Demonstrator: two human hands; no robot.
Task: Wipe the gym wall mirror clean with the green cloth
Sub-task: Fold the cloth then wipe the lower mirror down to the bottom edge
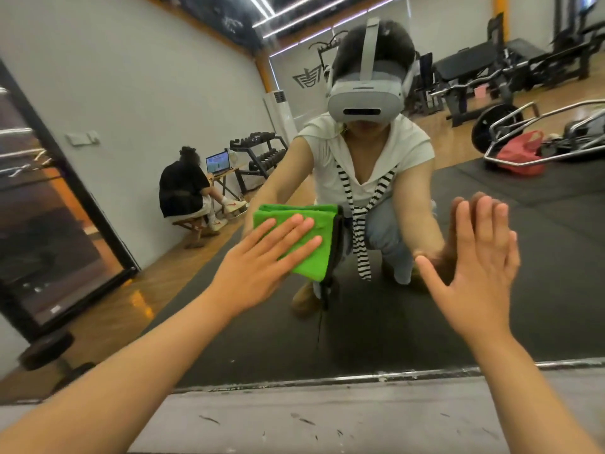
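Observation:
The wall mirror (376,329) fills most of the view and reflects me crouched in front of it. A folded green cloth (314,247) lies flat against the glass at centre left. My left hand (262,257) presses on the cloth with straight fingers, covering its lower left part. My right hand (474,270) rests flat on the bare glass to the right of the cloth, fingers straight and spread, touching its own reflection.
The mirror's metal bottom edge (327,380) runs across the lower view above a scuffed grey wall strip (327,417). The reflection shows gym benches, a dumbbell rack, a barbell frame and a seated person at a laptop. A dark-framed panel (49,224) stands at the left.

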